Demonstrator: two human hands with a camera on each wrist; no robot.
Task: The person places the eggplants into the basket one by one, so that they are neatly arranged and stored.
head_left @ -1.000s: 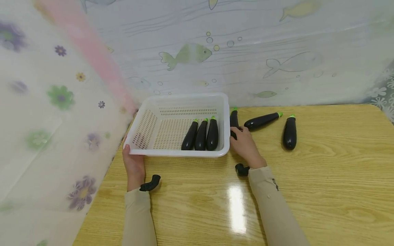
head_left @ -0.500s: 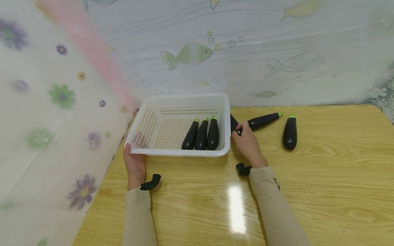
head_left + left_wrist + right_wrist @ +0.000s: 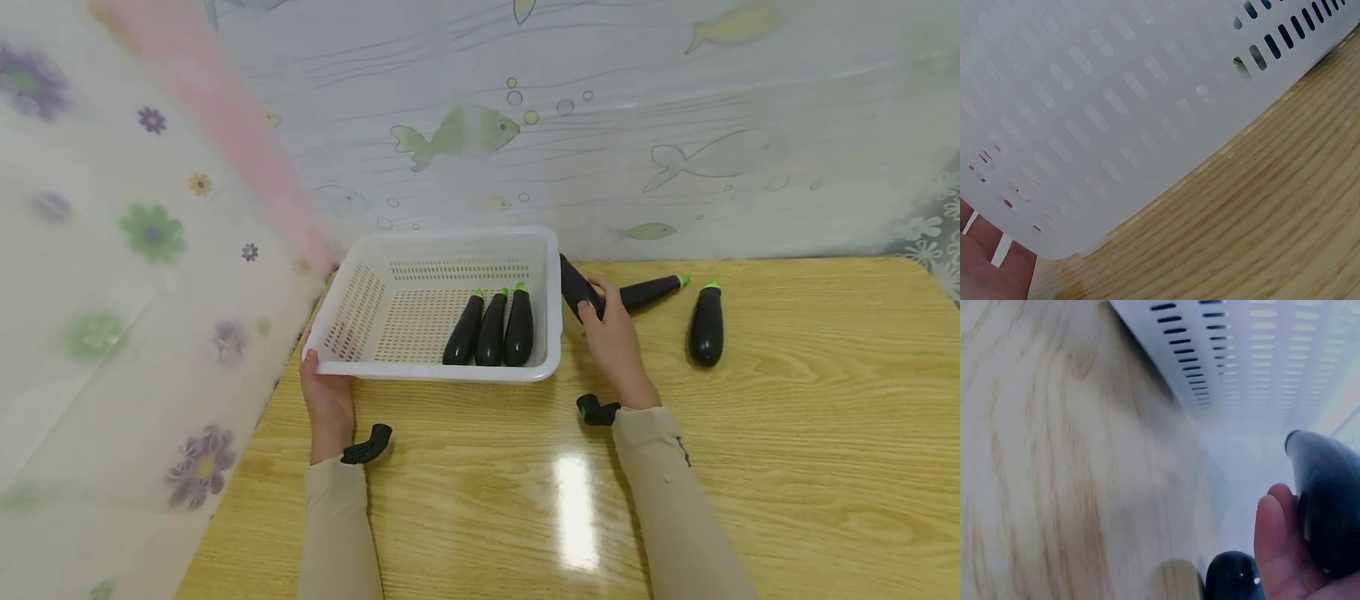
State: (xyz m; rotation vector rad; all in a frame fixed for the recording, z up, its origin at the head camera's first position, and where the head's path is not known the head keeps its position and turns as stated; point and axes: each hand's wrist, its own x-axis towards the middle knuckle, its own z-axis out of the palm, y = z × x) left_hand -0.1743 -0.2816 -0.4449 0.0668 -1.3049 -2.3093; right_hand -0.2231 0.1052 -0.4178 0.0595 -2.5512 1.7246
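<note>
My left hand grips the near left corner of a white perforated plastic basket, thumb on the rim. Part of that hand shows by the basket wall in the left wrist view. Three dark eggplants lie side by side in the basket's right part. Just outside its right wall, my right hand holds another eggplant, tilted, one end near the rim. In the right wrist view, fingers curl beside this held eggplant; its green stem is hidden.
Behind the right hand lies an eggplant with its green stem to the right. Farther right, one more eggplant rests on the wooden table. Patterned sheets stand along the table's back and left sides.
The right hand has picked up the eggplant beside the basket and turned it, its free end now up and left. That hand has shifted slightly right. Left hand and basket stay put.
</note>
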